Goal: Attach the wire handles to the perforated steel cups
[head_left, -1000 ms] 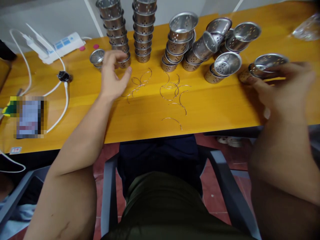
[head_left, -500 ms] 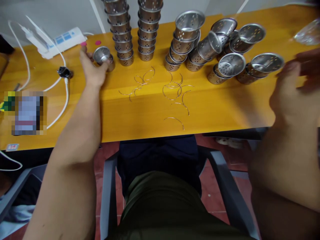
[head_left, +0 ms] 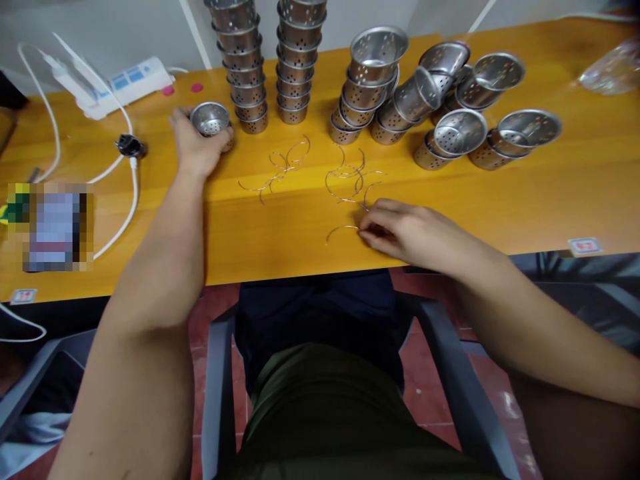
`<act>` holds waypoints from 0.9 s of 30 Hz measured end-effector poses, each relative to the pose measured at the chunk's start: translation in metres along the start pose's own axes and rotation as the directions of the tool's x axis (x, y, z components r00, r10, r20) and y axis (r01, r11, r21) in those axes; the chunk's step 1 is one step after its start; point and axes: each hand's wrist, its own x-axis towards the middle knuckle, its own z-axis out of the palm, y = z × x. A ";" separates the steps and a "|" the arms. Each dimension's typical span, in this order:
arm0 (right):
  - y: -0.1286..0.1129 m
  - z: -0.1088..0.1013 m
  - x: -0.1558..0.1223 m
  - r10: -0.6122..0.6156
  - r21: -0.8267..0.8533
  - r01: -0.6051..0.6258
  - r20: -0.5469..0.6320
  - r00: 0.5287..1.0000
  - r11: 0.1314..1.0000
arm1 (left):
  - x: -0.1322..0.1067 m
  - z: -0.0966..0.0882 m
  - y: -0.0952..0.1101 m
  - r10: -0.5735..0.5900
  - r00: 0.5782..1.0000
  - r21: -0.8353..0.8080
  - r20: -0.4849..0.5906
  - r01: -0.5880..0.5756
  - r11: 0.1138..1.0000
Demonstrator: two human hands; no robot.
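My left hand (head_left: 199, 143) is closed round a small perforated metal cup (head_left: 211, 120) standing at the left of the table, its mouth facing up. Near the front edge, my right hand (head_left: 395, 230) has its fingertips pinched on the end of a thin curved wire (head_left: 341, 229). Several more curved wires lie in two loose groups, one pile (head_left: 357, 173) just beyond the right hand and another pile (head_left: 283, 170) to its left.
Two tall stacks of perforated metal cups, a left stack (head_left: 246, 73) and a right stack (head_left: 295, 67), stand at the back. Further right are shorter, leaning stacks (head_left: 367, 73). A white power strip (head_left: 125, 83), cables and a blurred phone-like device (head_left: 55, 230) lie left. A clear plastic bag (head_left: 613, 70) lies far right.
My right hand has come in from the far right to the front middle and pinched a curved wire. My left hand has shifted slightly right with the metal cup.
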 end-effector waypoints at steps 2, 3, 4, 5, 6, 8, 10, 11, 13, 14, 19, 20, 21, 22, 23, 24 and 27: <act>0.002 -0.005 0.015 0.008 -0.029 -0.007 0.019 1.000 1.000 | -0.007 0.004 0.020 -0.118 0.987 -0.033 -0.107 0.115 0.993; 0.002 -0.009 0.022 0.011 -0.046 -0.010 0.033 0.999 0.999 | -0.010 0.006 0.030 -0.158 0.979 -0.049 -0.132 0.153 0.987; 0.001 -0.012 0.029 0.014 -0.064 -0.011 0.057 0.998 0.998 | -0.013 0.007 0.038 -0.178 0.976 -0.052 -0.126 0.173 0.984; -0.001 -0.016 0.037 0.017 -0.083 -0.009 0.088 0.996 0.996 | -0.016 0.007 0.045 -0.187 0.975 -0.043 -0.118 0.183 0.982; -0.004 -0.020 0.043 0.017 -0.104 -0.004 0.126 0.992 0.995 | -0.018 0.006 0.050 -0.187 0.977 -0.026 -0.106 0.186 0.982; -0.013 -0.029 0.056 0.014 -0.143 0.016 0.210 0.978 0.990 | -0.024 0.004 0.056 -0.175 0.980 0.012 -0.092 0.176 0.984; -0.023 -0.037 0.066 0.015 -0.168 0.035 0.290 0.957 0.985 | -0.029 0.002 0.060 -0.153 0.985 0.031 -0.080 0.156 0.987; -0.027 -0.040 0.071 0.021 -0.186 0.042 0.321 0.947 0.982 | -0.031 0.001 0.061 -0.145 0.987 0.029 -0.072 0.147 0.989; -0.035 -0.045 0.080 0.035 -0.231 0.058 0.377 0.926 0.971 | -0.034 0.002 0.064 -0.146 0.987 0.014 -0.064 0.147 0.989; -0.038 -0.046 0.084 0.043 -0.255 0.066 0.401 0.915 0.965 | -0.035 0.002 0.065 -0.148 0.987 0.009 -0.063 0.149 0.989; -0.040 -0.043 0.098 0.081 -0.335 0.093 0.470 0.879 0.937 | -0.032 0.003 0.060 -0.131 0.989 0.026 -0.073 0.133 0.991; -0.039 -0.042 0.099 0.077 -0.350 0.104 0.467 0.881 0.931 | -0.031 0.003 0.057 -0.122 0.990 0.021 -0.066 0.124 0.992; -0.037 -0.040 0.100 0.066 -0.360 0.119 0.460 0.885 0.925 | -0.029 0.004 0.053 -0.120 0.991 0.015 -0.065 0.121 0.993; -0.036 -0.039 0.101 0.051 -0.365 0.130 0.448 0.893 0.922 | -0.027 0.005 0.050 -0.121 0.991 0.010 -0.061 0.122 0.992; -0.035 -0.038 0.101 0.038 -0.364 0.137 0.433 0.900 0.921 | -0.025 0.006 0.048 -0.129 0.990 0.008 -0.061 0.130 0.991; -0.033 -0.037 0.101 0.026 -0.358 0.140 0.421 0.907 0.923 | -0.023 0.008 0.046 -0.137 0.989 0.009 -0.057 0.137 0.990; -0.029 -0.034 0.101 0.011 -0.344 0.139 0.398 0.917 0.928 | -0.020 0.011 0.046 -0.149 0.988 0.027 -0.048 0.151 0.988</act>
